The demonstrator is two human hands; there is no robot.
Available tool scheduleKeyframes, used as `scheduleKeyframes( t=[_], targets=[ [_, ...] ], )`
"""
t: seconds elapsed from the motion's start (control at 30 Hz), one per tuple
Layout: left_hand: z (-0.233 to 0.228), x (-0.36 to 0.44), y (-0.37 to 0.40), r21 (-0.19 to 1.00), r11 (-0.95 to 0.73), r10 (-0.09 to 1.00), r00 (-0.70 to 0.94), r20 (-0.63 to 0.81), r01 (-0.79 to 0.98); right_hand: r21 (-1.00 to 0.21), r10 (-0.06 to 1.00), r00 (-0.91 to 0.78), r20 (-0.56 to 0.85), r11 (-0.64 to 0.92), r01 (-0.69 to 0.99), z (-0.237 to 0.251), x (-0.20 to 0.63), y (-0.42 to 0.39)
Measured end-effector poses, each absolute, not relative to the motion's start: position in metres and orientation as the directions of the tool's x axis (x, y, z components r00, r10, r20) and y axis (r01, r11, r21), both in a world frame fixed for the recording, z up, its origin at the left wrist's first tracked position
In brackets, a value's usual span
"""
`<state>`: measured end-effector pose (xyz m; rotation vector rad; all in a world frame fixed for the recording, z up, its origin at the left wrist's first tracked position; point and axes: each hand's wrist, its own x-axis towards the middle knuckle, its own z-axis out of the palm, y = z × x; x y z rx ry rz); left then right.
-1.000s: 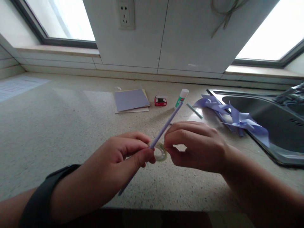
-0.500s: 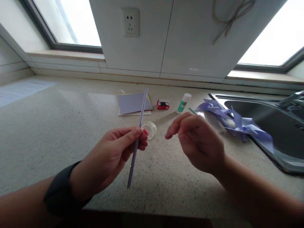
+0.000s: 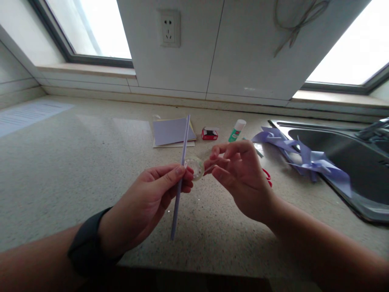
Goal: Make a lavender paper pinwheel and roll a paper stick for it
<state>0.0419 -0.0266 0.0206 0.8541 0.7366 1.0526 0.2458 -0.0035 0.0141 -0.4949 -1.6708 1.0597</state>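
My left hand (image 3: 161,182) pinches a slim lilac rolled-paper stick (image 3: 176,207) between thumb and fingers, the stick standing nearly lengthwise to the view. Just past those fingertips is a clear roll of tape (image 3: 198,167), partly covered by them; whether they touch it I cannot tell. My right hand (image 3: 243,178) is on the roll's right side, fingers bent and apart, the nearest fingertips close to its edge. No held thing shows plainly in it. Red scissor-like handles (image 3: 268,177) peek out behind the right wrist.
Lilac paper pinwheels (image 3: 313,160) lie against the metal sink (image 3: 349,194) at right. At the back are a glue stick (image 3: 236,130), a small red box (image 3: 209,134) and stacked coloured paper (image 3: 168,132). A printed sheet (image 3: 33,115) lies far left.
My right hand has moved left to the tape roll and its fingers have spread. The red handles have come into view behind it. The left hand still holds the stick, slightly more upright.
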Motion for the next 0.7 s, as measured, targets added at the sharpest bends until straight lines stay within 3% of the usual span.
scheduleKeyframes(
  t=[0.33, 0.7],
  targets=[
    [0.0216, 0.0452, -0.0278, 0.872, 0.224, 0.937, 0.341, -0.07, -0.435, -0.89, 0.739, -0.497, 0.455, 0.375, -0.259, 0.0163, 0.2403, -0.0047],
    [0.0183, 0.046, -0.028, 0.837, 0.283, 0.914, 0.397, -0.086, -0.468, -0.887, 0.772, -0.438, 0.46, 0.379, -0.264, 0.0106, 0.2383, -0.0027]
  ],
)
